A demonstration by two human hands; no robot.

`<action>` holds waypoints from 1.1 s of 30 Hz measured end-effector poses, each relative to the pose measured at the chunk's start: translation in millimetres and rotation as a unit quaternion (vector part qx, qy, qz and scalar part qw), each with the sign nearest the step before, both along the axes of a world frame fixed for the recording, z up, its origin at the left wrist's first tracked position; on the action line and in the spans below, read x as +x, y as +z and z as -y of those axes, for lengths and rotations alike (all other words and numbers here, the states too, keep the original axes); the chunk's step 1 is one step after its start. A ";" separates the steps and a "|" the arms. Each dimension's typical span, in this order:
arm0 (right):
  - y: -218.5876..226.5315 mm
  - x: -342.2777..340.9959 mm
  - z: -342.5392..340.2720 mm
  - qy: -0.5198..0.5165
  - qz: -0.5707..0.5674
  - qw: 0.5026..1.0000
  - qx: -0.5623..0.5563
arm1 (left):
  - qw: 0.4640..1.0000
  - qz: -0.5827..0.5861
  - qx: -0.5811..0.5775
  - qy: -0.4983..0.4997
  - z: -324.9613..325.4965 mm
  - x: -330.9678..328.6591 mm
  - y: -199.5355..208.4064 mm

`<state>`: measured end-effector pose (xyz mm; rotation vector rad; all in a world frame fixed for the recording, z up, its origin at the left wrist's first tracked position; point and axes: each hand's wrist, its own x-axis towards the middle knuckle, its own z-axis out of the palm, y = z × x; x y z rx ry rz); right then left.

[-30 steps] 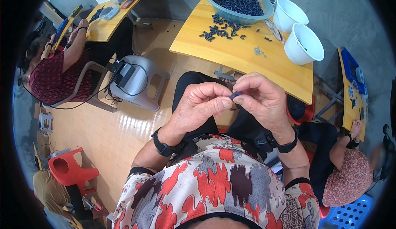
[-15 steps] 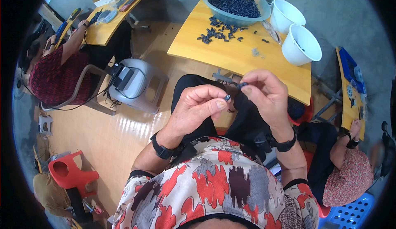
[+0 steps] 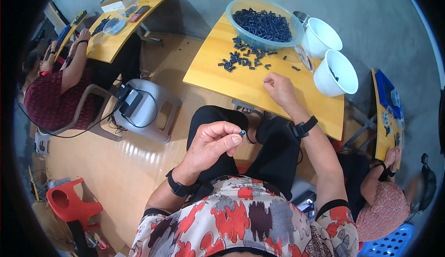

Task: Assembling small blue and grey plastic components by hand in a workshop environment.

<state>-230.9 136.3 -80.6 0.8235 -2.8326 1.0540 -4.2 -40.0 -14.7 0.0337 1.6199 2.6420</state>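
Observation:
My left hand is held over my lap, thumb and forefinger pinched on a small dark cylindrical piece with a shiny end. My right hand is stretched out to the yellow table, its fingers curled together at the tabletop. Whatever those fingers hold, if anything, is hidden. Just beyond them lie several loose dark short pieces. Behind these stands a wide translucent bowl heaped with the same kind of dark pieces.
Two white buckets stand at the table's right side, the nearer one with a few dark pieces inside. A grey stool carries a black device and cable. Other people sit at tables left and right; a red chair is lower left.
My right hand has left my left hand and reached forward to the tabletop; the dark piece it held no longer shows. My left hand has moved slightly left and down in view, still pinching its piece.

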 end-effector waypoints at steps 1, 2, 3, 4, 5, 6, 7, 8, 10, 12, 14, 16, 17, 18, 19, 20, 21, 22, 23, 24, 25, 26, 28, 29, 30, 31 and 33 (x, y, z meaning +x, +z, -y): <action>-1.1 -5.5 2.7 -0.009 -0.014 1.000 0.013 | 1.000 0.007 -0.002 0.003 2.5 -2.2 -2.1; -2.2 -10.9 4.4 -0.018 -0.028 0.999 0.026 | 1.000 0.013 -0.003 0.006 4.7 -4.8 -4.2; -0.2 -15.9 5.3 -0.016 -0.027 0.999 0.029 | 1.000 0.015 -0.001 0.008 7.2 -7.0 -5.9; 2.7 -21.3 4.2 -0.027 -0.027 0.998 0.040 | 1.000 0.017 0.001 0.006 9.5 -9.2 -7.5; 5.1 -26.3 3.7 -0.038 -0.028 0.998 0.052 | 1.000 0.020 0.002 0.005 11.6 -11.5 -9.2; 10.9 -30.3 4.3 -0.037 -0.026 0.997 0.055 | 1.000 0.022 0.005 0.005 12.9 -14.6 -11.4; 17.9 -33.9 5.4 -0.054 -0.015 0.995 0.077 | 1.000 0.022 0.006 0.004 14.2 -17.3 -13.5; 21.1 -37.2 7.1 -0.071 -0.004 0.993 0.099 | 1.000 0.023 0.006 0.004 15.3 -19.6 -15.7; 20.6 -42.6 10.7 -0.072 -0.002 0.993 0.096 | 1.000 0.024 0.014 0.004 15.8 -24.4 -18.7; 15.8 -47.6 14.0 -0.073 -0.001 0.993 0.092 | 0.999 0.026 0.020 0.003 15.8 -28.0 -20.3; 6.5 -51.9 15.4 -0.060 -0.052 0.991 0.112 | 1.000 0.023 0.018 0.000 15.7 -30.4 -19.7; 3.6 -53.7 18.4 -0.055 -0.072 0.990 0.111 | 1.000 0.026 0.017 0.003 17.0 -30.3 -21.2; 2.5 -54.0 19.6 -0.054 -0.094 0.988 0.109 | 1.000 0.027 0.015 0.005 17.5 -29.8 -21.7; 2.9 -54.1 20.5 -0.053 -0.093 0.988 0.109 | 1.000 0.027 0.015 0.006 17.8 -29.5 -22.0; 3.6 -54.1 21.0 -0.050 -0.095 0.988 0.111 | 1.000 0.026 0.011 0.009 17.9 -29.1 -22.4; 4.4 -53.5 21.1 -0.047 -0.096 0.988 0.113 | 1.000 0.024 0.008 0.012 17.9 -28.5 -22.2; 8.2 -49.3 22.8 -0.045 -0.095 0.988 0.113 | 1.000 0.026 0.008 0.014 18.2 -27.9 -21.0; 12.2 -43.8 22.8 -0.038 -0.098 0.993 0.057 | 1.000 0.025 0.000 0.018 18.8 -28.4 -18.6; 16.9 -37.2 21.9 -0.030 -0.101 0.994 0.000 | 0.999 0.024 -0.007 0.022 19.2 -29.0 -16.1; 28.4 -25.2 23.7 -0.025 -0.098 0.995 -0.001 | 0.999 0.026 -0.008 0.027 19.9 -28.6 -14.2; 45.4 -8.6 26.1 0.016 -0.077 0.995 -0.058 | 0.999 0.021 -0.004 0.033 20.4 -28.0 -12.7; 63.1 8.3 27.0 0.056 -0.056 0.990 -0.114 | 0.999 0.015 0.000 0.037 20.2 -27.0 -10.3; 92.3 40.0 25.2 0.087 -0.069 0.987 -0.117 | 0.999 0.011 -0.001 0.038 18.6 -27.2 -6.1; 102.1 52.9 22.8 0.115 -0.083 0.983 -0.120 | 0.999 -0.001 -0.004 0.036 16.4 -27.2 -3.6; 109.3 62.8 19.4 0.116 -0.080 0.983 -0.121 | 0.999 -0.013 -0.008 0.032 13.7 -26.8 -0.4; 115.7 71.9 17.2 0.157 -0.102 0.973 -0.131 | 0.999 -0.013 -0.010 0.034 11.6 -24.4 3.3; 127.1 86.8 11.8 0.218 -0.126 0.958 -0.138 | 0.999 -0.013 -0.019 0.030 8.0 -21.2 7.0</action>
